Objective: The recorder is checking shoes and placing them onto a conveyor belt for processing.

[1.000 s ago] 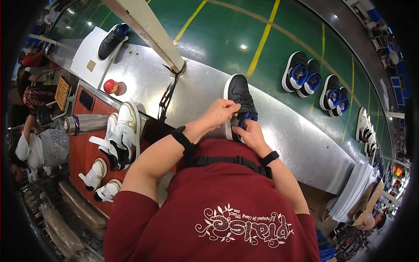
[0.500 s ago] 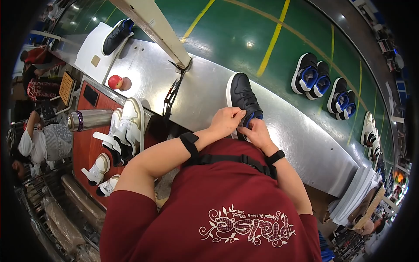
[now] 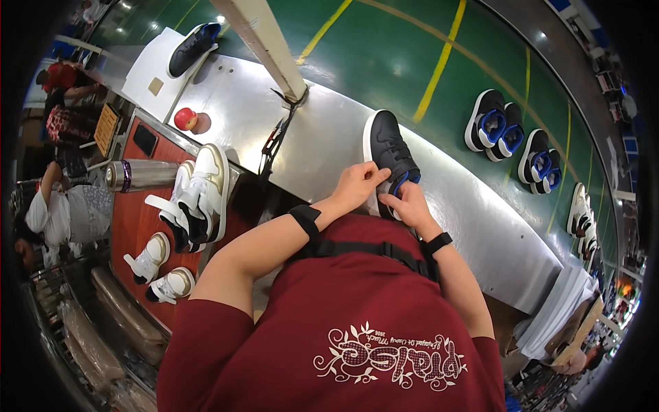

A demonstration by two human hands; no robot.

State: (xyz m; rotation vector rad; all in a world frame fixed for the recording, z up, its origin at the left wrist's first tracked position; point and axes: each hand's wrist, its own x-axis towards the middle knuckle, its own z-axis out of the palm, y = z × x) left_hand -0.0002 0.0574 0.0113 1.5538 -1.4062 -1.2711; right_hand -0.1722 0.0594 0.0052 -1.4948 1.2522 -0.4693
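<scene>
A black sneaker (image 3: 392, 143) with a white sole and blue lining rests on the metal bench (image 3: 329, 130), its toe pointing away from me. At the left side of its collar, my left hand (image 3: 358, 187) pinches the upper between thumb and fingers. My right hand (image 3: 414, 206) grips the collar from the right, with the thumb at the opening and the other fingers partly hidden. The heel is mostly covered by my hands.
White-and-beige sneakers (image 3: 206, 185) and a steel flask (image 3: 141, 175) occupy the red table at left. A post (image 3: 264, 44) rises beside the bench. A red ball (image 3: 185, 119) lies near another black sneaker (image 3: 194, 51). Black pairs (image 3: 489, 123) stand on the green conveyor.
The view has turned slightly, so the surroundings appear shifted. Both hands remain at the sneaker's collar, with small finger movements.
</scene>
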